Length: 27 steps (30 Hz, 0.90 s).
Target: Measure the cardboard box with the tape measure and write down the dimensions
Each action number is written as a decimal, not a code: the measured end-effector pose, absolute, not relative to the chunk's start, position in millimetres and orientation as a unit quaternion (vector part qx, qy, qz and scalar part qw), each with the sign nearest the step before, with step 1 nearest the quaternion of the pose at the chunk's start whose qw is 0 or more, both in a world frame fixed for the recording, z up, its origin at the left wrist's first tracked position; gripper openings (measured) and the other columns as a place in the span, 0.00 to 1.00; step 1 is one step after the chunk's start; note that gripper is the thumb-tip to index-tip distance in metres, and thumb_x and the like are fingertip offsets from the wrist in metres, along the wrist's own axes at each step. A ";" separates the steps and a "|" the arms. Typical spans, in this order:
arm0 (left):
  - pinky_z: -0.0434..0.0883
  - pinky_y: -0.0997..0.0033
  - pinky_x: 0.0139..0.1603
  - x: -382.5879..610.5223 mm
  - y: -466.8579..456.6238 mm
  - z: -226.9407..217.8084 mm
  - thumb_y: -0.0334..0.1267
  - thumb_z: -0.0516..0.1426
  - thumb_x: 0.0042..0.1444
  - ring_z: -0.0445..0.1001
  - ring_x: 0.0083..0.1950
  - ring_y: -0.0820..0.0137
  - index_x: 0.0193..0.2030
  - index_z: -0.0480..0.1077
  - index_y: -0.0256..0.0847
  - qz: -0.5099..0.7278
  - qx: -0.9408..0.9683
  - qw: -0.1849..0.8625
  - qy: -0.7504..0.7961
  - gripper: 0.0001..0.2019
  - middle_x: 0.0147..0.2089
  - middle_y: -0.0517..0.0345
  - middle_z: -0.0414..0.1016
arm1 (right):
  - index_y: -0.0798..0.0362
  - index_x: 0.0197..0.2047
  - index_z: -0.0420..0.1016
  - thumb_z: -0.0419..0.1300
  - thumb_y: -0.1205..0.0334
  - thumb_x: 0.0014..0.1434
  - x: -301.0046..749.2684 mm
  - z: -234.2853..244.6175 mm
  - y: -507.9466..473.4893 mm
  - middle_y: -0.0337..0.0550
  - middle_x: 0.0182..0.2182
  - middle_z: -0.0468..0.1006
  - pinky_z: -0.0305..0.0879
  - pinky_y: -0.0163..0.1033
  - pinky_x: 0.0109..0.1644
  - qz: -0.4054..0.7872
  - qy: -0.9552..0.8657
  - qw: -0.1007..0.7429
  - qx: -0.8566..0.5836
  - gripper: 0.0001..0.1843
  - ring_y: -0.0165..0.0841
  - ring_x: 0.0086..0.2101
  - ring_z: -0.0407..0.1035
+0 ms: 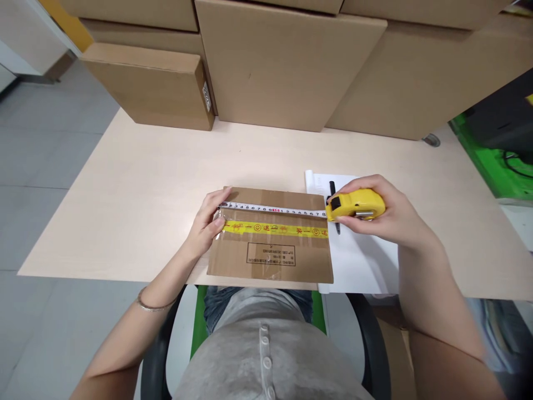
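A small cardboard box (270, 264) lies near the table's front edge, with yellow printed packing tape (275, 229) across it and a printed label frame on top. The white blade (266, 209) of a tape measure runs straight over the box from its left edge to its right edge. My left hand (206, 222) grips the box's left edge, thumb and fingers around the blade's end; the end hook is hard to make out. In my right hand (387, 208) is the yellow tape measure case (360, 204), held at the box's right edge.
White paper (366, 261) lies right of the box, with a black pen (332, 189) on it, partly behind my right hand. Large cardboard boxes (283, 66) line the table's back, a flatter box (154, 89) at the left. A green crate (478, 150) stands at the right.
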<state>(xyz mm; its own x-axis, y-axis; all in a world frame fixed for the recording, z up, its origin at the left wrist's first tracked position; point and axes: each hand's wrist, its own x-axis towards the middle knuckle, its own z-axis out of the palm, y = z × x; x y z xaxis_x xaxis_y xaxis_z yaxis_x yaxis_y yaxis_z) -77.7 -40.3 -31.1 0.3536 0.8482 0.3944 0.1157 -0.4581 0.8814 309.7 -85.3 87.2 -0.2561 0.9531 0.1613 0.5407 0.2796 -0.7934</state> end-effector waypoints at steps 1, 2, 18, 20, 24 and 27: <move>0.67 0.46 0.75 -77.4 -40.3 -33.1 0.62 0.59 0.67 0.70 0.72 0.52 0.76 0.65 0.57 0.461 0.709 0.411 0.340 0.34 0.72 0.49 0.72 | 0.35 0.50 0.75 0.74 0.58 0.57 305.2 90.8 -83.1 0.40 0.45 0.82 0.77 0.47 0.36 0.314 -0.734 0.336 -0.500 0.20 0.42 0.38 0.80; 0.69 0.49 0.73 -77.1 -40.2 -34.9 0.63 0.60 0.66 0.71 0.72 0.53 0.79 0.60 0.57 0.464 0.696 0.427 0.344 0.38 0.73 0.49 0.71 | 0.36 0.50 0.75 0.74 0.58 0.57 299.1 94.3 -79.6 0.40 0.46 0.82 0.77 0.46 0.37 0.314 -0.740 0.344 -0.485 0.20 0.42 0.40 0.80; 0.63 0.41 0.79 -69.3 -48.4 -25.6 0.62 0.66 0.60 0.66 0.76 0.42 0.66 0.74 0.48 0.464 0.585 0.565 0.350 0.32 0.72 0.48 0.73 | 0.48 0.53 0.70 0.67 0.50 0.65 164.4 98.7 -27.4 0.45 0.50 0.83 0.74 0.44 0.50 0.342 -0.823 0.326 -0.314 0.19 0.38 0.44 0.77; 0.62 0.45 0.79 -68.7 -50.8 -25.2 0.62 0.66 0.59 0.63 0.79 0.43 0.68 0.73 0.48 0.468 0.572 0.572 0.356 0.35 0.75 0.49 0.70 | 0.48 0.52 0.72 0.70 0.48 0.62 172.2 105.4 -30.7 0.43 0.47 0.83 0.74 0.44 0.47 0.335 -0.801 0.358 -0.343 0.21 0.37 0.42 0.77; 0.68 0.50 0.76 -67.4 -59.4 -20.2 0.60 0.66 0.59 0.55 0.83 0.45 0.71 0.70 0.47 0.453 0.517 0.624 0.372 0.37 0.80 0.50 0.64 | 0.47 0.44 0.75 0.74 0.46 0.56 217.3 117.8 -46.9 0.38 0.34 0.78 0.68 0.37 0.29 0.348 -0.657 0.446 -0.499 0.20 0.31 0.29 0.71; 0.75 0.55 0.70 -65.3 -65.7 -11.4 0.55 0.67 0.59 0.58 0.82 0.44 0.68 0.73 0.45 0.438 0.473 0.660 0.385 0.32 0.77 0.49 0.68 | 0.48 0.36 0.74 0.71 0.47 0.59 262.3 113.7 -61.8 0.35 0.25 0.70 0.50 0.33 0.18 0.385 -0.521 0.452 -0.614 0.16 0.25 0.19 0.58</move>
